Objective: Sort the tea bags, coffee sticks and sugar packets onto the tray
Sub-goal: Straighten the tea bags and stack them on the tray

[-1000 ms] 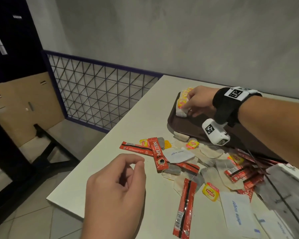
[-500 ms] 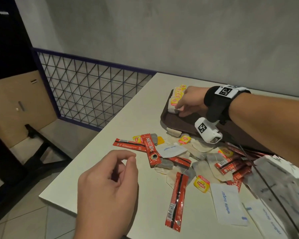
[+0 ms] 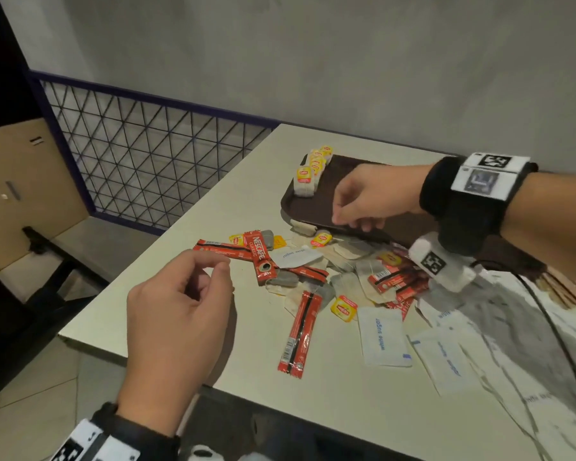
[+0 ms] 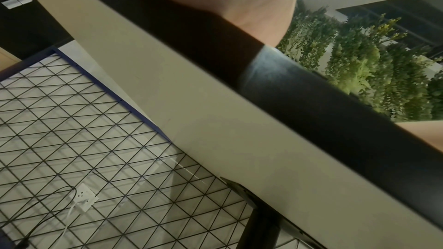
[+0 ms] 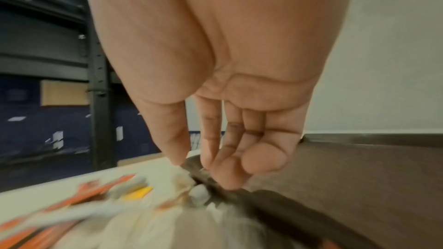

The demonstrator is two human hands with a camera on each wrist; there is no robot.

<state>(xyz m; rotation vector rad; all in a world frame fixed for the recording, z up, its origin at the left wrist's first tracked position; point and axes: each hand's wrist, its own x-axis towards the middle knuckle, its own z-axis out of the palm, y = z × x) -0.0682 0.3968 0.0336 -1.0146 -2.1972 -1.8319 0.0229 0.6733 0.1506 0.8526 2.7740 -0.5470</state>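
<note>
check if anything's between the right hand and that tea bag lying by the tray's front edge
Nothing visible is. The right hand hangs empty over the tray rim, and the tea bag lies uncovered just below its fingertips.

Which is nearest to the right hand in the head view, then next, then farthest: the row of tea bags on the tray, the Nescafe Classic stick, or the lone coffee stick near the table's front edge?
From the right hand:
1. Row of tea bags, on the tray's far left corner.
2. Nescafe Classic stick, in the pile, toward the left hand.
3. Lone coffee stick, nearest the table's front edge.
</note>
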